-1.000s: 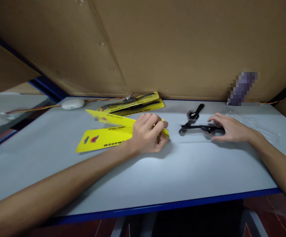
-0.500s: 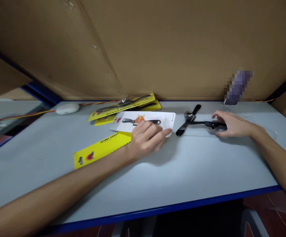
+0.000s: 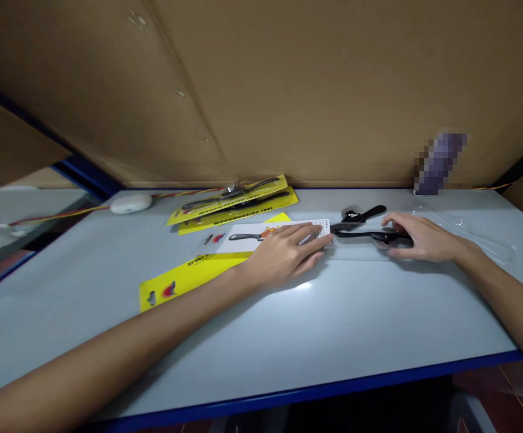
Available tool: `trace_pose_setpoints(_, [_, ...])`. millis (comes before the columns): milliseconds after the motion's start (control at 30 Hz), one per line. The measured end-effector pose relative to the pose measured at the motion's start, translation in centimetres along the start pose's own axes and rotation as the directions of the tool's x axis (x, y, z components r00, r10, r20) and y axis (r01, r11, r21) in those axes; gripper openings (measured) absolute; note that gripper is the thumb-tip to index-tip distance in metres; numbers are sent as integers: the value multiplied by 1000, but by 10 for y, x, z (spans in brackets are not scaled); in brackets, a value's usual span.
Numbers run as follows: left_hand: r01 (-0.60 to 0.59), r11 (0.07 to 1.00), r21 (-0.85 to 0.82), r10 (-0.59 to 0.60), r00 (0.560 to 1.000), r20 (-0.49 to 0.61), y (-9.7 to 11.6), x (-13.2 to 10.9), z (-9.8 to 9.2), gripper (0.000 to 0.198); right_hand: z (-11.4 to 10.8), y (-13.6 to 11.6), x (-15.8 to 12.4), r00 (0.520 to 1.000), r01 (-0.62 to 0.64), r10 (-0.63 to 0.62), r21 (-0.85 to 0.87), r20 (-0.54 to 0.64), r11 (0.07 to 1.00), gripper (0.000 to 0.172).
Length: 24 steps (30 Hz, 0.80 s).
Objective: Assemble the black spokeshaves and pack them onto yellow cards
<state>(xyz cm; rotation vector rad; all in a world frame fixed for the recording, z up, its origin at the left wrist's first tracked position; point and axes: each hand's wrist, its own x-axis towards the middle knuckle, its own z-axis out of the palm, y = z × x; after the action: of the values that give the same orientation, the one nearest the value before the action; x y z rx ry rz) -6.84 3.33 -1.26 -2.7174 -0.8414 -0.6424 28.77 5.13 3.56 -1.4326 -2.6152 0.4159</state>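
My left hand (image 3: pixel 290 249) lies with its fingers stretched out on a white printed card (image 3: pixel 243 231) that has a picture of a spokeshave. Clear plastic shows around the card's left end. Under it sits a yellow spokeshave card (image 3: pixel 166 287), partly covered by my forearm. My right hand (image 3: pixel 423 236) grips a black spokeshave (image 3: pixel 355 235) at its right part, thumb on the near side; its left tip meets the white card's edge. Just behind lies a second black spokeshave (image 3: pixel 372 213), its left part hidden.
Two yellow carded tools (image 3: pixel 238 207) overlap near the cardboard wall (image 3: pixel 333 90). At the right is a clear plastic shell (image 3: pixel 482 234). A blurred purple item (image 3: pixel 442 165) leans at the back. A white rounded device (image 3: pixel 130 204) with a red-yellow cable sits at the left.
My left hand has flattened out over the white card and moved right with it, toward the held spokeshave. The rear spokeshave has shifted right and turned. My right hand keeps its grip.
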Motion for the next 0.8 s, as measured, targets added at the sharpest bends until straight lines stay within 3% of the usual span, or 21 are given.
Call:
trace_pose_setpoints(233, [-6,999,50,3,998,64,7,4,-7,39,-3,2,0,1000,-18,18,8,-8,1000,52])
trace_pose_setpoints(500, [-112,993,25,112,994,3,-1,0,-3,38,-1,-1,-1,1000,0,0,-28,-4,1000,56])
trace_pose_setpoints(633, [-167,985,-34,166,986,-23,1,-2,-4,39,4,-13,-3,997,70,-72,-65,-18,995,53])
trace_pose_setpoints(800, [-201,978,-63,200,980,-20,18,0,-11,39,7,-30,-5,993,109,-111,-60,-26,992,52])
